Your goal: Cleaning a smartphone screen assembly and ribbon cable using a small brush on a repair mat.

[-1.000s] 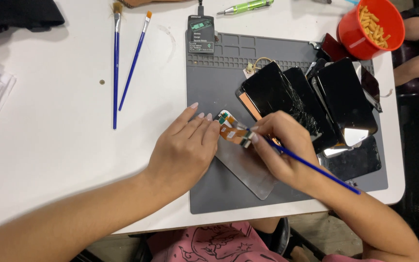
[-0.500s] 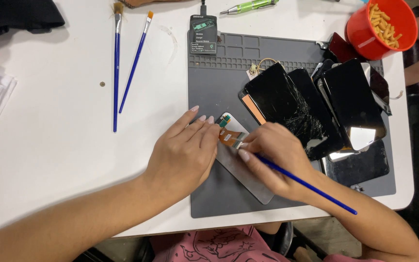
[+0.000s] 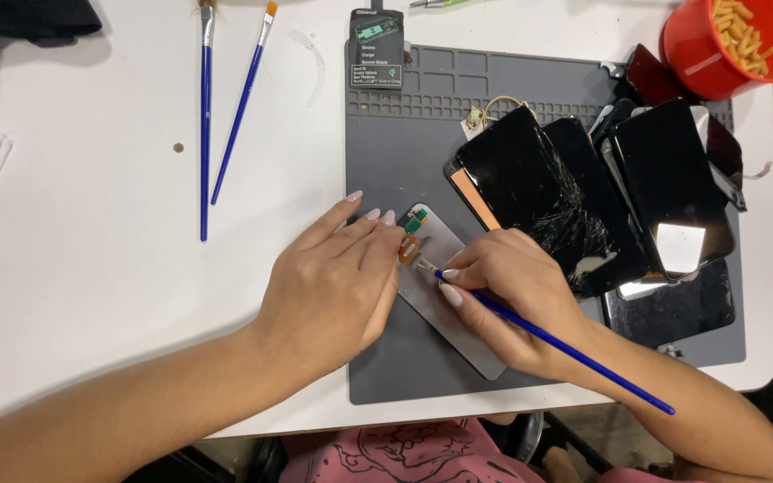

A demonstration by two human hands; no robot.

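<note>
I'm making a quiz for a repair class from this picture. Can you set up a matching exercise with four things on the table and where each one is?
Things:
1. red cup
2. two spare blue brushes
3. cracked black screen
4. grey panel

Places:
A. on the grey mat, under both hands
B. on the bare white table, left of the mat
C. at the table's far right corner
D. on the mat, just right of the hands, leaning on other dark screens

Pairs: 1-C, 2-B, 3-D, 4-A
</note>
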